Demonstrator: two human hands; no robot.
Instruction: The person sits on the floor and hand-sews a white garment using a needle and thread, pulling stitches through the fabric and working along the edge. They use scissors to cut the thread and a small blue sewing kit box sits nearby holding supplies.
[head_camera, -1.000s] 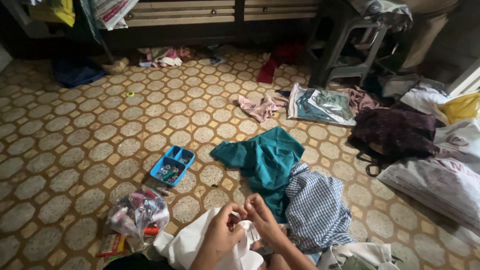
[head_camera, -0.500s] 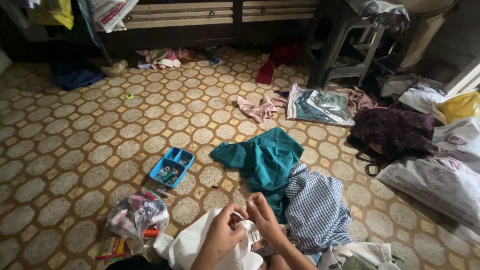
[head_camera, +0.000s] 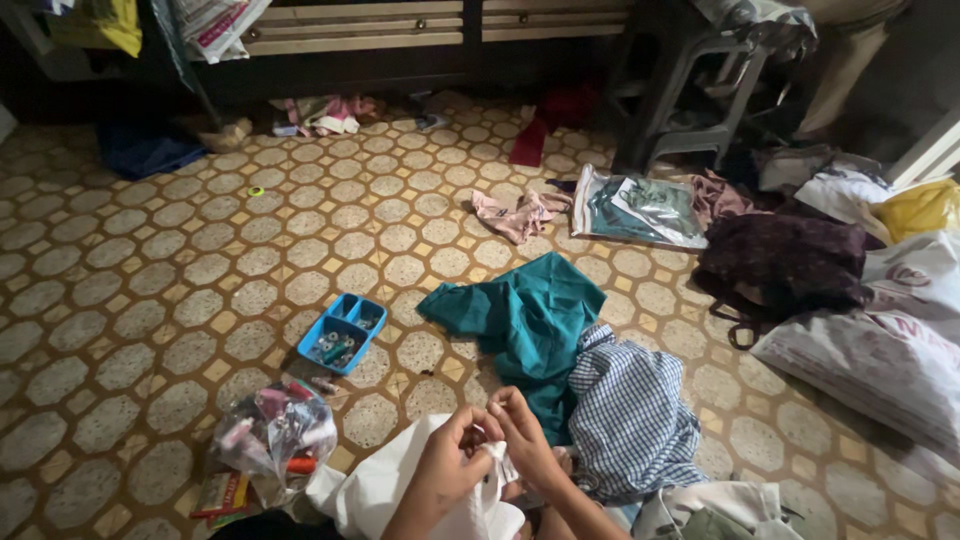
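Observation:
At the bottom middle of the head view, my left hand (head_camera: 445, 470) and my right hand (head_camera: 525, 440) are pinched together on a piece of white cloth (head_camera: 385, 490) that lies across my lap. The fingertips of both hands meet at one small spot on the cloth. Whether a needle or thread is between them is too small to tell. A teal garment (head_camera: 525, 320) and a blue checked garment (head_camera: 630, 420) lie on the tiled floor just beyond my hands.
A blue compartment tray (head_camera: 343, 332) with small items sits to the left, and a clear bag of thread spools (head_camera: 270, 435) lies nearer. A pink cloth (head_camera: 520, 213), a plastic-wrapped package (head_camera: 640, 207), a dark bag (head_camera: 785, 262) and white sacks (head_camera: 880, 350) lie to the right. A dark stool (head_camera: 690, 90) stands behind.
My hands have stayed on the white cloth with only small finger movements. The view has shifted slightly.

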